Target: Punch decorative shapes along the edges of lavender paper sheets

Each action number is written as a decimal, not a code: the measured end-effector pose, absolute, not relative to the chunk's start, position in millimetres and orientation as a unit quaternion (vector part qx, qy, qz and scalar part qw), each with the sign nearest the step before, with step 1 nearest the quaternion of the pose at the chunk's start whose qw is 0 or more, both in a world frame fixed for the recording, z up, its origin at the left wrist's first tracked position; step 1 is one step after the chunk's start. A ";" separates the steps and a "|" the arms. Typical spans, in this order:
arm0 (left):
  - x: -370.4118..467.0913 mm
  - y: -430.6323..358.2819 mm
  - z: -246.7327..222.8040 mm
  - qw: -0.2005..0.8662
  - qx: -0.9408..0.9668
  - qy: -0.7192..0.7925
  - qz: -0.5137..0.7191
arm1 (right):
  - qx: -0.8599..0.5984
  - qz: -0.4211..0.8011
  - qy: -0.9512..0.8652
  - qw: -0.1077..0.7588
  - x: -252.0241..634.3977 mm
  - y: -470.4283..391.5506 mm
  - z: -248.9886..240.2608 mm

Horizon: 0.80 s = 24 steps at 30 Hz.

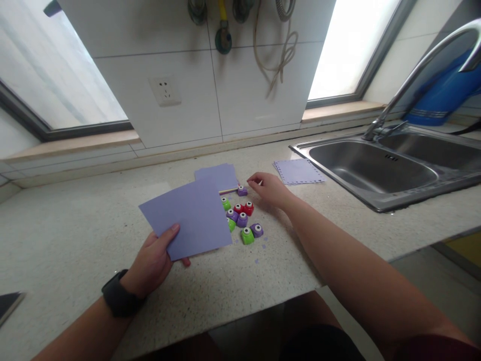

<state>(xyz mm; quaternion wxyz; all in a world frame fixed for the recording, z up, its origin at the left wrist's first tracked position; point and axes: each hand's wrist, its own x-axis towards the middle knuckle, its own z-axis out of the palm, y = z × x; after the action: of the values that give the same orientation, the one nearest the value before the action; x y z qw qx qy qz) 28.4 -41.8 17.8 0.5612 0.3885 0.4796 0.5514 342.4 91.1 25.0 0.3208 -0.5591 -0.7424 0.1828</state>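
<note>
White tiles cover the wall (124,85) behind a pale speckled bench (82,220), with a power socket (164,91) set in them at eleven o'clock from a cluster of small craft punches (242,219). Toward two to three o'clock from that cluster, a stainless steel double sink (338,155) is let into the bench, its curved faucet (409,67) rising at the back and a blue plastic container (432,103) beyond it. At nine o'clock from the cluster, the left hand (156,260) holds up a plain lavender paper sheet (195,215), pinched with the thumb on its face and the other fingers mostly hidden behind. A black watch (122,296) circles that wrist. More plain lavender sheets (221,174) lie at eleven o'clock, partly covered by the raised one. The punches are green, red and purple, each with a star on its white button; some sit partly behind the held paper. One purple punch (242,191) stands apart at twelve o'clock, near the right hand (267,188), whose fingers curl loosely just beside it; whether their tips touch, I cannot tell. Beyond that hand, at two o'clock, sheets with patterned edges (298,171) lie stacked near the sink rim. Tiny paper scraps (264,246) dot the bench around five o'clock.
</note>
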 end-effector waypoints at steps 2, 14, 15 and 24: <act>28.8 -42.5 18.2 0.562 0.391 0.480 0.549 | -0.558 0.179 -0.746 0.317 342.6 89.8 25.6; 27.9 -41.6 17.0 0.563 0.397 0.472 0.549 | -0.560 0.191 -0.754 0.286 343.5 86.4 26.9; 27.7 -41.6 17.0 0.564 0.397 0.472 0.548 | -0.558 0.193 -0.756 0.284 343.7 86.5 26.5; 29.8 -41.6 19.3 0.563 0.395 0.476 0.548 | -0.540 0.205 -0.774 0.260 343.7 83.4 27.7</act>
<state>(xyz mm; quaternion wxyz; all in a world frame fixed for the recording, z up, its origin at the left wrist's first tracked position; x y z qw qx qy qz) 29.8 -41.6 19.3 0.5627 0.3952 0.4762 0.5481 343.7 83.4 27.7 0.2604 -0.5402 -0.7736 0.2049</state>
